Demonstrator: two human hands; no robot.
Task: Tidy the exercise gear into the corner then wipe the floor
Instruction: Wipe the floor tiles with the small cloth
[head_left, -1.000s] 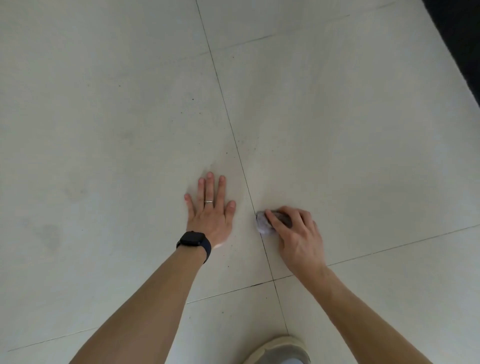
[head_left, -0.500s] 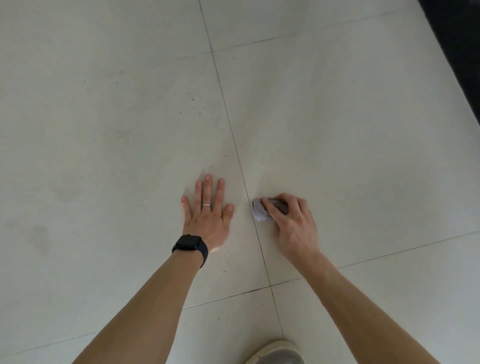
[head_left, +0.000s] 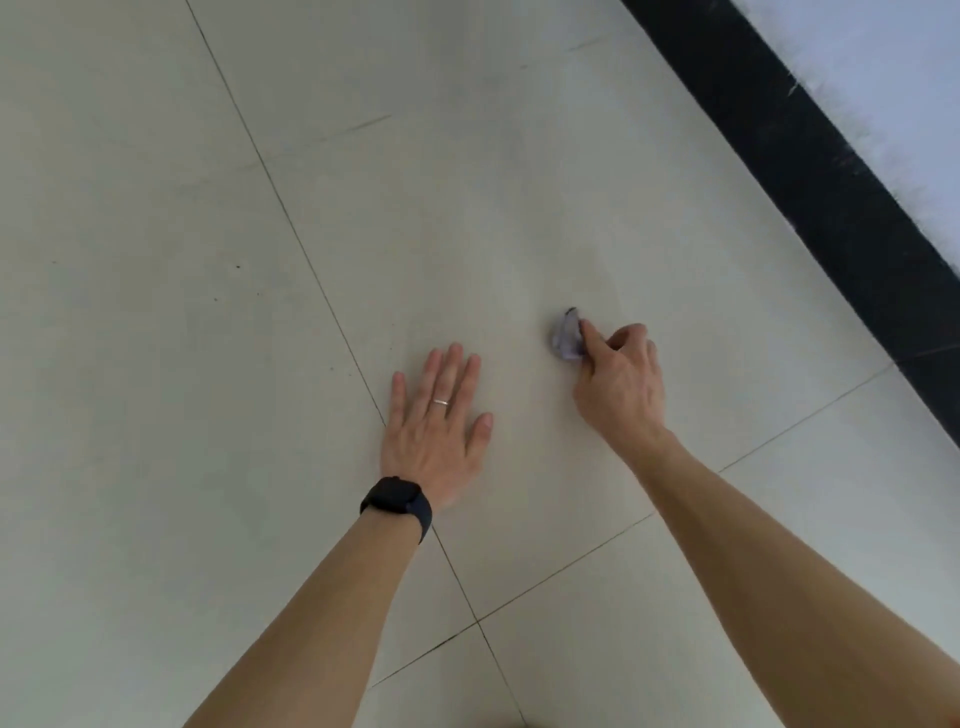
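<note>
A small crumpled grey-lilac cloth (head_left: 565, 336) lies pressed on the pale tiled floor (head_left: 208, 260). My right hand (head_left: 618, 384) is shut on the cloth, fingers curled over its near side, so part of it is hidden. My left hand (head_left: 434, 421) rests flat on the floor to the left of it, fingers spread, holding nothing; it wears a ring and a black watch at the wrist. No exercise gear is in view.
A black skirting strip (head_left: 810, 171) runs diagonally along the upper right, with a white wall (head_left: 904, 78) above it. Dark grout lines cross under my left wrist. A few dark specks dot the tile at left.
My right hand has slid the cloth to the right, off the grout line and away from my left hand. The view has swung right, bringing in the skirting and wall; the shoe has left the frame.
</note>
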